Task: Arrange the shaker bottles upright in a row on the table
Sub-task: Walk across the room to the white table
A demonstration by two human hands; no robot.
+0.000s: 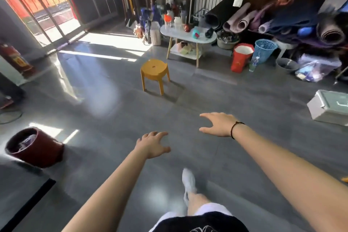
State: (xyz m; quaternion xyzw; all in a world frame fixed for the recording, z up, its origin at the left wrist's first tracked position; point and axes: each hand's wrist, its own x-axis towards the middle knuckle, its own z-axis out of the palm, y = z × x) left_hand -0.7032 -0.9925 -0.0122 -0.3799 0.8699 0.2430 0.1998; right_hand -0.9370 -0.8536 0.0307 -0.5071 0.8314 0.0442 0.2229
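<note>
Out over the grey floor, both bare arms are stretched forward, and neither hand has anything in it. The left hand hangs palm down with fingers spread and slightly curled, gripping nothing. The right hand is a little farther out, fingers and thumb apart, also empty, with a thin dark cord bracelet around the wrist. Below them, one leg steps forward in a white shoe.

Well ahead, against the cluttered far wall, there's the small white oval table on pale wooden legs, with a lower shelf. The shaker bottles sit on top of it, well apart from both hands: an orange-topped one at the back left, a pale one just beside it, a red and dark one nearer the middle, and a teal one that looks to be lying tilted toward the front. At this range they are small and soft, so which of the others stand upright I cannot tell.

Between the hands and the table stands a yellow plastic stool. To the right of the table are a red bag and a blue mesh basket, with rolled mats stacked behind. A dark red bin leans at lower left, and a pale storage box sits at the right edge.
</note>
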